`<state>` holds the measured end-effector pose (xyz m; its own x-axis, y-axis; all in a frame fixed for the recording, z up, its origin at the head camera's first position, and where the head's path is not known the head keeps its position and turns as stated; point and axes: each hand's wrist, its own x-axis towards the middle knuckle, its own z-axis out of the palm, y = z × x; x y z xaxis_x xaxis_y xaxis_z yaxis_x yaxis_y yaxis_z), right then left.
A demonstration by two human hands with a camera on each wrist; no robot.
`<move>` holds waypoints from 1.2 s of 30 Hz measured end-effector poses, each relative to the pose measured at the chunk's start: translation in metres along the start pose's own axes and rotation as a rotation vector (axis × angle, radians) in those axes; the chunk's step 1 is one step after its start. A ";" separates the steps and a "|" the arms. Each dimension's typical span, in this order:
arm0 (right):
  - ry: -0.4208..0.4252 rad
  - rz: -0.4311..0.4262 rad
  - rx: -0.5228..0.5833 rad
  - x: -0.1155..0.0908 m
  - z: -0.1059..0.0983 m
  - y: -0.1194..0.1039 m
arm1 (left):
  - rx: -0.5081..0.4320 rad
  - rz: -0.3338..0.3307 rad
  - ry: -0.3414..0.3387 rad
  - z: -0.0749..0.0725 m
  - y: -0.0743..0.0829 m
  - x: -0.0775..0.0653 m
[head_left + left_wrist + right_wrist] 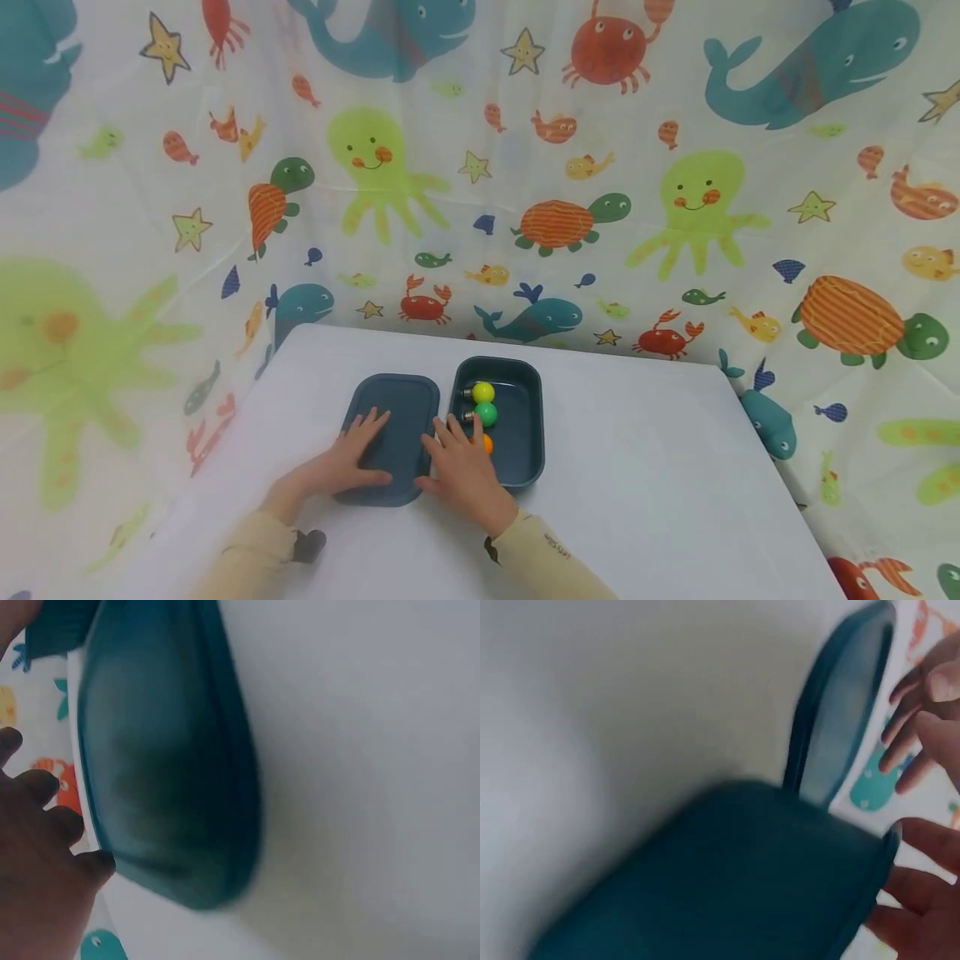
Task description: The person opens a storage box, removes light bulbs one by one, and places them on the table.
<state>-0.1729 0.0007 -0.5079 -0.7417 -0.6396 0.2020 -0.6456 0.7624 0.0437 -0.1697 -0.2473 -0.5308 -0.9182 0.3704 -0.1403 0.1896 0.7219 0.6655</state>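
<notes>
In the head view a dark blue-green lid [405, 429] lies flat on the table, left of a matching open box [522, 429]. Yellow [483, 392], green [487, 414] and orange [488, 445] toy light bulbs sit along the box's left side; the orange one is partly covered by fingers. My left hand [345, 462] is spread over the lid's left part. Over the box's near left rim reaches my right hand [467, 479], its fingers spread. The right wrist view has right-hand fingertips [896, 829] at the box's rim. Neither hand visibly holds anything.
The white table [637, 467] extends to the right of the box and in front of it. A curtain [465, 167] printed with sea animals hangs behind the table and along both sides. Both wrist views are dim and blurred.
</notes>
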 end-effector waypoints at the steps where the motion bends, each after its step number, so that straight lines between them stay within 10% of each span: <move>1: -0.002 0.012 0.022 -0.001 -0.002 0.004 | -0.012 0.012 -0.003 0.002 0.006 0.004; 14: -0.001 0.201 0.176 -0.012 -0.024 0.071 | -0.082 0.095 -0.086 0.029 0.067 0.042; 36: -0.069 0.410 0.392 -0.020 -0.036 0.117 | -0.184 0.012 -0.111 0.055 0.077 0.057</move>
<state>-0.2271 0.1066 -0.4718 -0.9474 -0.3140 0.0613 -0.3121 0.8648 -0.3934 -0.1881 -0.1384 -0.5283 -0.8706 0.4475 -0.2047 0.1240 0.6021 0.7887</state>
